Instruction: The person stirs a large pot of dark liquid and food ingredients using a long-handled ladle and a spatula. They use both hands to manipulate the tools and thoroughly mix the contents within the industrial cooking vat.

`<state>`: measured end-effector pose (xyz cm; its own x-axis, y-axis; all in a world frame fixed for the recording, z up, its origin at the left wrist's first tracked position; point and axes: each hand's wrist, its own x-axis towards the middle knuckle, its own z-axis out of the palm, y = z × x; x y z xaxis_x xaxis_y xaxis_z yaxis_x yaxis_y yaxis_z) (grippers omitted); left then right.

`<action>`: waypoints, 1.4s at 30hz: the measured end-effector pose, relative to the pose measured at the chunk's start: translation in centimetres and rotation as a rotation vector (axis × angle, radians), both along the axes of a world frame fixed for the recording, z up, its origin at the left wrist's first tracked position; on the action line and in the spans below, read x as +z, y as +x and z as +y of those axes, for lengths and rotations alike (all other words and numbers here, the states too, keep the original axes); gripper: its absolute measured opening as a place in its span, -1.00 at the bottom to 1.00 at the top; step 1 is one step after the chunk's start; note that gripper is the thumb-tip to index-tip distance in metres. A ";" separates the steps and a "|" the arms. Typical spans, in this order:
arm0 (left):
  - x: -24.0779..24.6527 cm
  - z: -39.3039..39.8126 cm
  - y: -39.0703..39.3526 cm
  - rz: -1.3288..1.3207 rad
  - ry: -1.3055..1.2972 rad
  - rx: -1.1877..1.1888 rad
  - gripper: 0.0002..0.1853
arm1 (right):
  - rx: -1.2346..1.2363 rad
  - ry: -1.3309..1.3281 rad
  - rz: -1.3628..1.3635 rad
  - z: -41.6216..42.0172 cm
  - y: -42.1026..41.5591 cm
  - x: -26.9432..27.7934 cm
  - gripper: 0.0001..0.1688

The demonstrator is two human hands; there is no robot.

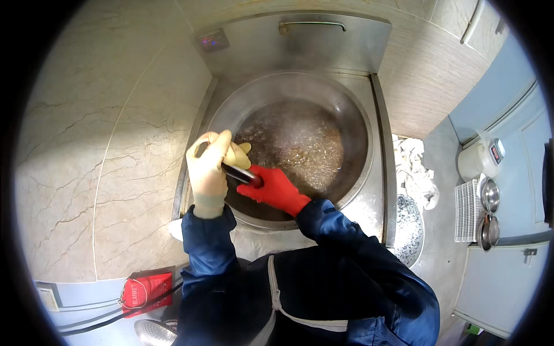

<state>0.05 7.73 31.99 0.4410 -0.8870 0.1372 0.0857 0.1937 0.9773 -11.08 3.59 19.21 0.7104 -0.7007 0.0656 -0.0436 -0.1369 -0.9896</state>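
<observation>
My left hand [212, 166] wears a cream glove, its fingers curled over the left rim of a large wok. A short dark cylinder [239, 173], perhaps a tool handle, runs between my two hands. Its upper end meets the left fingers and its reddish lower end sits in my right hand [275, 190], in a red glove. Whatever continues past the left hand is hidden. Beneath both hands, the wide metal wok [359, 129] holds a dark bubbling liquid [298, 147] with light glints, and steam hangs over it.
A steel backsplash carries a spout [314, 24] and a lit control panel [213, 41]. Right of the stove lie white cloths [409, 160] and a speckled round pan [408, 229]. Farther right are a white basket [466, 212] and metal bowls [490, 194]. A red pouch [149, 292] hangs lower left.
</observation>
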 end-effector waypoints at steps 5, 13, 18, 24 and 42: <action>-5.2 -0.8 0.2 0.043 -0.022 -0.034 -0.75 | -0.181 -0.161 0.011 -1.4 1.7 -4.0 -0.59; -14.0 -3.6 0.2 -0.004 -0.038 -0.181 -0.76 | -0.118 -0.287 -0.008 -7.6 1.2 -11.1 -0.75; -18.9 -5.8 -0.5 -0.188 -0.103 -0.215 -0.81 | -0.032 -0.202 -0.110 -12.6 2.7 -18.9 -0.83; -22.3 -9.5 -0.6 -0.527 -0.190 -0.261 -0.82 | -0.085 -0.312 -0.109 -17.0 5.5 -23.9 -0.81; -6.4 -7.2 0.5 -0.340 0.281 -0.279 -0.75 | -0.033 0.199 -0.216 -9.7 5.2 -11.6 -0.44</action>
<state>0.57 0.55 25.55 0.1550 -0.9875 -0.0290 -0.2347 -0.0654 0.9699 -5.89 -6.14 7.60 0.6714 -0.7376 0.0719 0.1697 0.0585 -0.9838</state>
